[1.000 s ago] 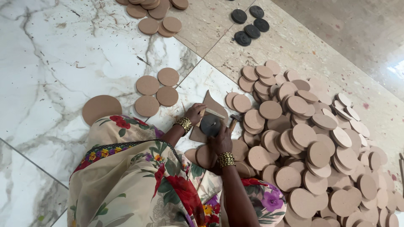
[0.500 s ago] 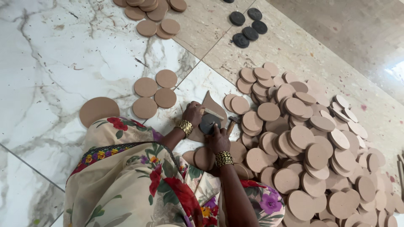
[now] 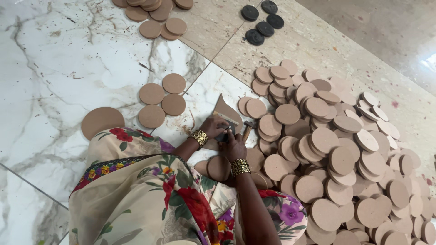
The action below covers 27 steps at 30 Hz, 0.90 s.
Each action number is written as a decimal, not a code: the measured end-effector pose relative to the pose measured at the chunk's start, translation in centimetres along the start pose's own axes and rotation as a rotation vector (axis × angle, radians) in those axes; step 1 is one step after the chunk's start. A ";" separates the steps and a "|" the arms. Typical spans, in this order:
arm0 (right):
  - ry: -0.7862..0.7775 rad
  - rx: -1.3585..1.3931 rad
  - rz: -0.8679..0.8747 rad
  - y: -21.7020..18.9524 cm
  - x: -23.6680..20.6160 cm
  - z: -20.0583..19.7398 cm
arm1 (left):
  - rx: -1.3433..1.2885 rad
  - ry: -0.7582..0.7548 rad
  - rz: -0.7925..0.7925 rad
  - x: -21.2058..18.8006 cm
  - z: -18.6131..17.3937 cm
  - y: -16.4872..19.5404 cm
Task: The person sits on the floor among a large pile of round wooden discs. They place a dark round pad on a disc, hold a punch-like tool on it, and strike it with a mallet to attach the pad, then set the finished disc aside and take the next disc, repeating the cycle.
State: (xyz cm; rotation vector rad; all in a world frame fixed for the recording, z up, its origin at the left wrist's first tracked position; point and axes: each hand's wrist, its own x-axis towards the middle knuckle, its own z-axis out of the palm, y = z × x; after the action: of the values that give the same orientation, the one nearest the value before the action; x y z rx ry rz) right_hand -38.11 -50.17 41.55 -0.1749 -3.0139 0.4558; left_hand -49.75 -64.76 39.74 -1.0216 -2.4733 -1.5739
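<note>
My left hand (image 3: 212, 126) and my right hand (image 3: 234, 146) meet over a teardrop-shaped brown board (image 3: 223, 106) lying on the floor. Between the fingers of both hands sits a small dark piece (image 3: 223, 136), mostly covered. A thin pale stick (image 3: 225, 117) lies across the board just above my left hand. A short wooden handle (image 3: 246, 132) rests on the floor right of my hands. Both wrists wear gold bangles. A brown disc (image 3: 219, 167) lies just below my right wrist.
A large heap of round brown discs (image 3: 336, 154) fills the floor to the right. Several discs (image 3: 161, 100) and one bigger disc (image 3: 102, 121) lie to the left, more discs (image 3: 156, 13) at the top. Black discs (image 3: 261, 20) lie at the top. My floral garment (image 3: 150, 199) covers the lower frame.
The dark round piece showed plainly above my right hand a second ago. Both hands have closed in around it and it is now mostly hidden.
</note>
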 end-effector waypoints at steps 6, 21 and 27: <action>0.012 0.066 -0.033 1.6 0.4 0.5 | -0.043 0.252 -0.032 -1.1 -1.6 -1.6; 0.057 0.160 -0.013 3.5 1.6 2.2 | -0.284 0.022 -0.519 -0.6 -2.6 -3.2; 0.051 0.108 0.012 2.4 1.8 1.8 | -0.436 -0.030 -0.446 -0.9 -2.9 -4.3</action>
State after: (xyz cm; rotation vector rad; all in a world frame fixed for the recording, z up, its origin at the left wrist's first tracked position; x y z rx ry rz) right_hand -39.86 -48.22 39.27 -0.1939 -2.9302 0.6044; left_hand -52.31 -68.73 37.37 -0.5326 -2.5633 -2.3160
